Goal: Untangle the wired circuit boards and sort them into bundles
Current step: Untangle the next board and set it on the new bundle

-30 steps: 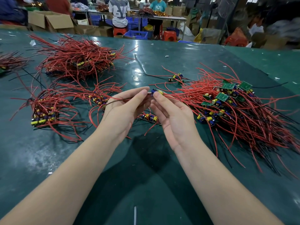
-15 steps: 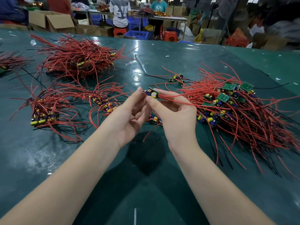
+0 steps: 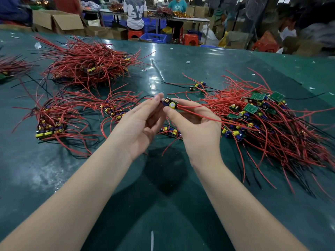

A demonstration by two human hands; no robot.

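Evidently, both hands had raised one circuit board (image 3: 170, 103) clear of the tangled pile (image 3: 272, 124). Left hand (image 3: 143, 122) pinched its end; right hand (image 3: 195, 124) gripped its wires, ready for bundling.

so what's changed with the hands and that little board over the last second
The small circuit board has turned up between the fingertips, so its yellow capacitor now faces the camera. The right hand has curled over the board's red wires, with the palm up. The left hand still pinches the board's left end. The tangled pile on the right and the sorted bundles on the left have not moved.
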